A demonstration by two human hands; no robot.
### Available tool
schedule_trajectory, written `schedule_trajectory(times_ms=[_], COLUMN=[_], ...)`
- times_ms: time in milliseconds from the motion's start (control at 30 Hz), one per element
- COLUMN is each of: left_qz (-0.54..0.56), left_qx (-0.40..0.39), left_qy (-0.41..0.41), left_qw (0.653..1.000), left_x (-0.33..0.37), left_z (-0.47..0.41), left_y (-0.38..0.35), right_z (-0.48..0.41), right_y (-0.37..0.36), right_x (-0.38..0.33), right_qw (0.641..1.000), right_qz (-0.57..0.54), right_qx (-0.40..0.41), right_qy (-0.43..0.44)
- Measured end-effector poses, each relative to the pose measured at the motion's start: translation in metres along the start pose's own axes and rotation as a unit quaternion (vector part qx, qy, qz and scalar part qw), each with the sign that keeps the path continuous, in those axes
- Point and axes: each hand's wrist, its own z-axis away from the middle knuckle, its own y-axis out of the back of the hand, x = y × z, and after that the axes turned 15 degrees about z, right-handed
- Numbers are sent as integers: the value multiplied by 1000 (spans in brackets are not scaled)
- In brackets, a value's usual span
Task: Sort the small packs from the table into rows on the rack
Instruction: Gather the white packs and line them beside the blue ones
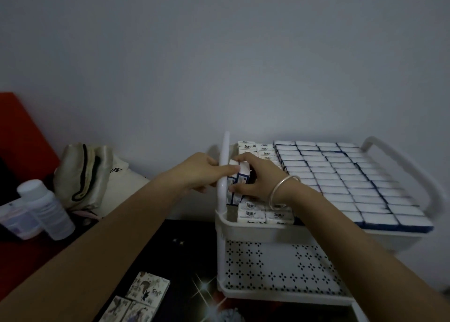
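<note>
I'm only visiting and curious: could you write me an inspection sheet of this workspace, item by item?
Surface: dark glossy table, patterned packs at its near edge.
Job's things: white rack, top tray nearly full of packs in rows; one held pack at the tray's left side.
Clutter: white bottle, cloth bag on the left.
Grippers: left hand and right hand both grip the held pack.
Cables: nothing seen.
Surroundings: plain wall, red panel at left.
</note>
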Motion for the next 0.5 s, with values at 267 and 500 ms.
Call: schedule_trajectory(times_ms=[267, 500], left_qz=[-30, -32], left_qx=[31, 43], left_qy=[-9, -33], left_qw=[999, 998], left_x=[1, 5], left_z=[-2, -6], left_y=[-10, -11], right_z=[4, 1], right_y=[-4, 9], right_x=[-10, -11], right_qw=[995, 993], right_qz=[92, 20], right_qx=[-26, -118], right_qy=[8, -9])
